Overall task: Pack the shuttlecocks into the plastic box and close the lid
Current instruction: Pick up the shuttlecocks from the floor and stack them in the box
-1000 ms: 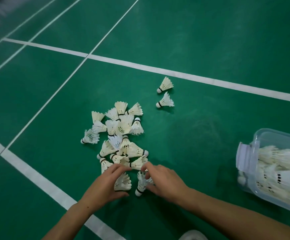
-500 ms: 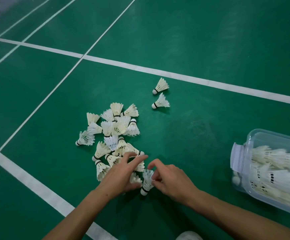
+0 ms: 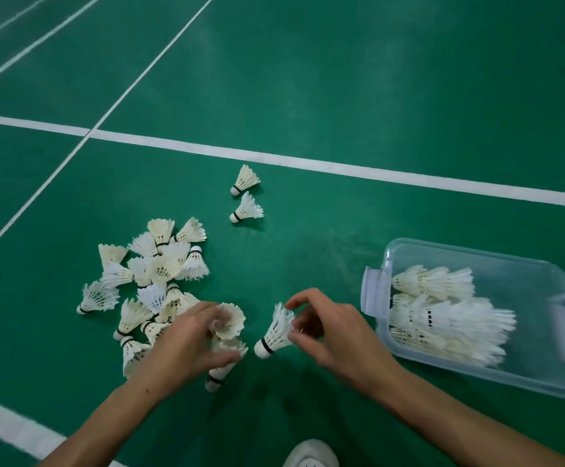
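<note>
One shuttlecock was pinched at its feathers by the right hand, cork down-left, above the floor; the left hand gripped another shuttlecock beside the pile; the plastic box lay open at right

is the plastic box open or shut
Open: the plastic box shows no lid over its mouth, and the packed shuttlecocks inside lie exposed.

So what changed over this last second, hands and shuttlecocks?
The right hand lifted one shuttlecock off the near end of the pile and carried it rightward toward the plastic box. The left hand closed around several more. The two stray shuttlecocks and the box's contents stayed put.
</note>
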`<state>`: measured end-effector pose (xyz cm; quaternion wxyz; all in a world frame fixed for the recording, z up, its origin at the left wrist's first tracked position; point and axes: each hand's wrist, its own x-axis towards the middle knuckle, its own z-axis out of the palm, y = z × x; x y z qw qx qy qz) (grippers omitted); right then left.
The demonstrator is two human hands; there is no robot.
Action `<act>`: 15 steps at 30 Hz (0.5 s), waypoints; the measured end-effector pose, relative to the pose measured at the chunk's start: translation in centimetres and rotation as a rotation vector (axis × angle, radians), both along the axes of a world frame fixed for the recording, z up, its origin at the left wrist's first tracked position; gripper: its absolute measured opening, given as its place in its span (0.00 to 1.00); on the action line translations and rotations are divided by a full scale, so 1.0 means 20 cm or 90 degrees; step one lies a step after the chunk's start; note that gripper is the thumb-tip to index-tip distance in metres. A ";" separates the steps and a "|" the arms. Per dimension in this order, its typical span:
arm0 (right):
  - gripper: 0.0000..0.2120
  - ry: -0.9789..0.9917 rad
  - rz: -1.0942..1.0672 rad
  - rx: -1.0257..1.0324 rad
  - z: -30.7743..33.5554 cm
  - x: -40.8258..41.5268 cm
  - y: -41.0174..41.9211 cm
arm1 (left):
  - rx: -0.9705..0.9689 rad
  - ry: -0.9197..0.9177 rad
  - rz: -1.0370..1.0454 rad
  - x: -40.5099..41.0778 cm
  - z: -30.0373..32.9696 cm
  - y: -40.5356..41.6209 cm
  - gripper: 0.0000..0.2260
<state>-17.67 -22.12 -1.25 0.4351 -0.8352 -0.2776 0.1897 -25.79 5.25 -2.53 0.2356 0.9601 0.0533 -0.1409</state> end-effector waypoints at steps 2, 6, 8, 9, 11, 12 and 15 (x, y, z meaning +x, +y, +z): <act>0.17 0.010 -0.083 0.061 0.09 0.02 -0.14 | -0.038 -0.049 -0.018 0.08 0.12 -0.13 0.30; 0.16 -0.006 -0.244 0.144 0.23 0.06 -0.45 | -0.103 -0.140 -0.099 0.28 0.37 -0.44 0.30; 0.16 -0.004 -0.307 0.164 0.26 0.08 -0.60 | -0.124 -0.171 -0.146 0.38 0.45 -0.59 0.30; 0.16 -0.007 -0.335 0.165 0.27 0.10 -0.68 | -0.134 -0.181 -0.165 0.43 0.48 -0.66 0.30; 0.16 -0.022 -0.386 0.154 0.27 0.13 -0.82 | -0.146 -0.197 -0.204 0.53 0.50 -0.79 0.31; 0.16 -0.026 -0.413 0.147 0.26 0.14 -0.88 | -0.144 -0.205 -0.225 0.58 0.50 -0.85 0.32; 0.16 -0.034 -0.494 0.143 0.24 0.17 -1.05 | -0.134 -0.220 -0.273 0.71 0.48 -1.02 0.33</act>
